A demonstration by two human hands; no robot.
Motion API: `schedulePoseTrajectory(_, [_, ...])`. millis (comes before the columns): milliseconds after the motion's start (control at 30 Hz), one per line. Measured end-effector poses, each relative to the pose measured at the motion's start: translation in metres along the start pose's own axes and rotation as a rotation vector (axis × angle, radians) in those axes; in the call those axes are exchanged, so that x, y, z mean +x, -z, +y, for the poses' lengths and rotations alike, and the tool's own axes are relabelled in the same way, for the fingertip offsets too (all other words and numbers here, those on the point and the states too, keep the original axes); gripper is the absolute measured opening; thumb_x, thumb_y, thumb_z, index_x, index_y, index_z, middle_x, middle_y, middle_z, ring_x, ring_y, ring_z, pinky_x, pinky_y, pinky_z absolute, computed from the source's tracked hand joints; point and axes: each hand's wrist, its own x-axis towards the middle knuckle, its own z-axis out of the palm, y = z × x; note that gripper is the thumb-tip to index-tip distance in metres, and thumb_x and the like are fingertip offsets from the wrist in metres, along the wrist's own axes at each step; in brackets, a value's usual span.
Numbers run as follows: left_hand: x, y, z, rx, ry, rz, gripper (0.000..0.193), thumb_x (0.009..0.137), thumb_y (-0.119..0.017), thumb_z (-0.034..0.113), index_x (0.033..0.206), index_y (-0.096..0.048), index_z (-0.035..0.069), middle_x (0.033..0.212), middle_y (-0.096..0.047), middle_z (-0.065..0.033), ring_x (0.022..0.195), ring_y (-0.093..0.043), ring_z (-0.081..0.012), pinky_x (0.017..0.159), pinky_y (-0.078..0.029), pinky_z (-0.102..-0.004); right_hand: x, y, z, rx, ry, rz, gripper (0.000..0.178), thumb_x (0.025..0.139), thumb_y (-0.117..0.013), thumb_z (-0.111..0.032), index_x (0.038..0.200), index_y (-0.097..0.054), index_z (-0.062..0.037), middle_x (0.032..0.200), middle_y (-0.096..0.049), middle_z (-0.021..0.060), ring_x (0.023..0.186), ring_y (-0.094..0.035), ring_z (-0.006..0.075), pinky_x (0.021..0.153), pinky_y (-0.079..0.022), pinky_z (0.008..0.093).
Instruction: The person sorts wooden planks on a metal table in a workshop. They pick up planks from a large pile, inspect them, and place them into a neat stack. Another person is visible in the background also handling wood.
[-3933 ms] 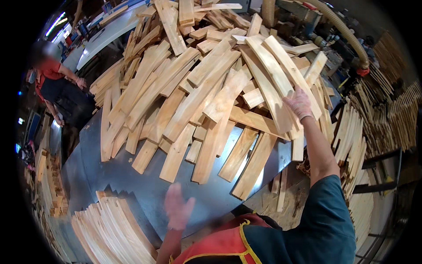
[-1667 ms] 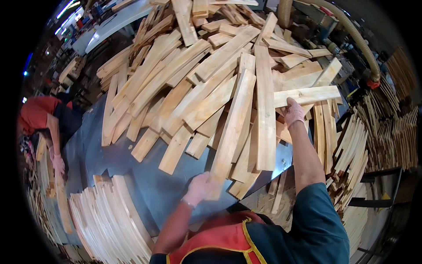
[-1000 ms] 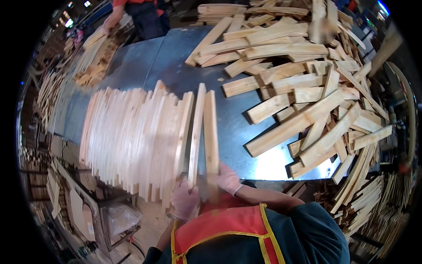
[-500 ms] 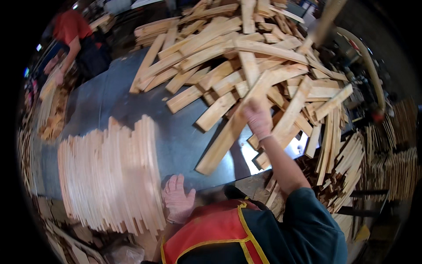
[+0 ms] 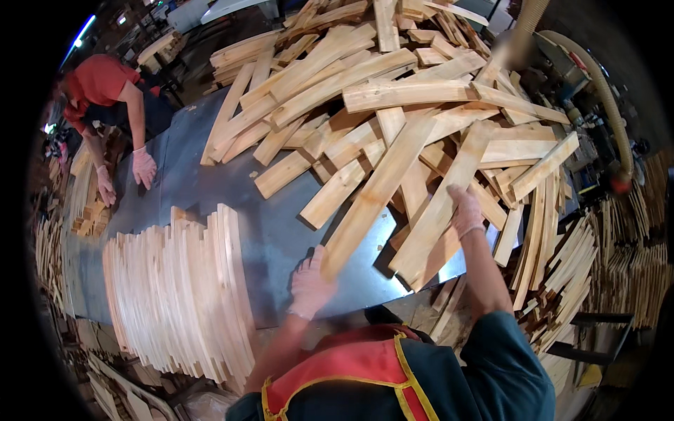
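My left hand (image 5: 311, 284), in a pale glove, is closed on the near end of a long wooden board (image 5: 379, 189) that slants up to the right across the loose pile. My right hand (image 5: 467, 212), gloved too, grips the right edge of a second wooden board (image 5: 437, 223), its fingers partly hidden by the wood. This second board lies slanted at the near side of the pile, its near end close to the table's front edge. Left of my left hand, a row of boards set on edge (image 5: 179, 295) stands closely packed.
A large heap of loose boards (image 5: 330, 77) covers the far part of the grey metal table (image 5: 281, 217). At the far left, a co-worker in a red shirt (image 5: 105, 81) leans over another wood stack (image 5: 91, 217). A ribbed hose (image 5: 604, 98) hangs at the right.
My left hand has moved from beside the edge-on row to the first board's near end and closed on it. My right hand has left that board for the second one, further right.
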Motion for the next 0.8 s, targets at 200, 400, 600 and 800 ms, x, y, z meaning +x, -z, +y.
schedulePoseTrajectory(200, [-0.115, 0.001, -0.059, -0.926, -0.061, -0.016, 0.095, 0.077, -0.077, 0.017, 0.162, -0.036, 0.004, 0.14, -0.063, -0.017, 0.124, -0.063, -0.0261, 0.106, -0.049, -0.0349, -0.147, -0.088, 0.068, -0.089, -0.181, -0.322, 0.051, 0.088, -0.071, -0.002, 0.137, -0.058, -0.0047, 0.114, -0.069, 0.0083, 0.1, -0.067, 0.0217, 0.087, -0.058, 0.0367])
schedulePoseTrajectory(400, [-0.201, -0.036, -0.123, -1.038, 0.318, 0.077, 0.095, 0.078, -0.079, 0.022, 0.161, -0.037, 0.006, 0.142, -0.061, -0.0166, 0.126, -0.062, -0.0271, 0.109, -0.046, -0.0371, -0.258, -0.192, 0.173, -0.339, -0.563, -0.611, 0.046, 0.091, -0.067, -0.012, 0.136, -0.06, -0.0074, 0.095, -0.069, 0.0074, 0.082, -0.064, 0.0189, 0.072, -0.053, 0.0337])
schedulePoseTrajectory(600, [-0.224, -0.031, -0.14, 0.037, 0.166, 0.684, 0.077, 0.077, -0.078, 0.023, 0.149, -0.052, 0.009, 0.141, -0.058, -0.0123, 0.126, -0.058, -0.0323, 0.104, -0.047, -0.0496, -0.328, -0.272, 0.232, -0.662, -0.332, -0.898, 0.051, 0.092, -0.066, -0.02, 0.139, -0.057, -0.0026, 0.109, -0.07, 0.0121, 0.094, -0.064, 0.0218, 0.085, -0.051, 0.0343])
schedulePoseTrajectory(800, [-0.205, -0.041, -0.162, 0.038, 0.154, 0.666, 0.075, 0.077, -0.076, 0.041, 0.143, -0.059, 0.009, 0.151, -0.051, -0.0147, 0.141, -0.046, -0.0395, 0.11, -0.042, -0.0539, -0.227, -0.245, 0.201, -0.463, 0.019, -0.707, 0.06, 0.092, -0.075, -0.03, 0.142, -0.058, -0.0027, 0.132, -0.066, 0.0199, 0.127, -0.062, 0.0284, 0.107, -0.048, 0.0381])
